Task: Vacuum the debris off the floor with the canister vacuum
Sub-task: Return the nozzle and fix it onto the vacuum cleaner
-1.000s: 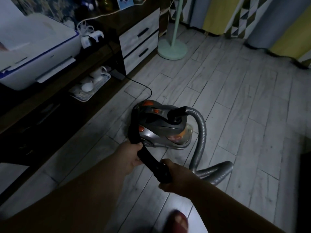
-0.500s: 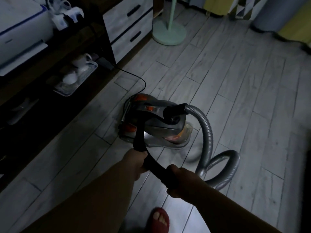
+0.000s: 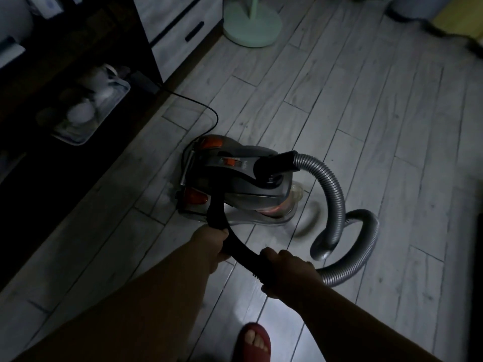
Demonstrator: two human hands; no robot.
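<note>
Two hands (image 3: 213, 242), wand (image 3: 230, 241) pointing forward-left.

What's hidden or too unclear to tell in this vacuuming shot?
Head view:
- Nozzle end of the black tube: hidden behind the vacuum.
- Debris on the floor: too dim to see.
- Tray contents: in shadow.
- Hose near the canister: motion-blurred.
- Left hand, right hand: fingers partly hidden round the tube.

Dim room; glare patch on floor (image 3: 274, 317); edges dark, slight blur.

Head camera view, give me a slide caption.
Both hands grip the black curved handle beside the canister vacuum on plank flooring.
</note>
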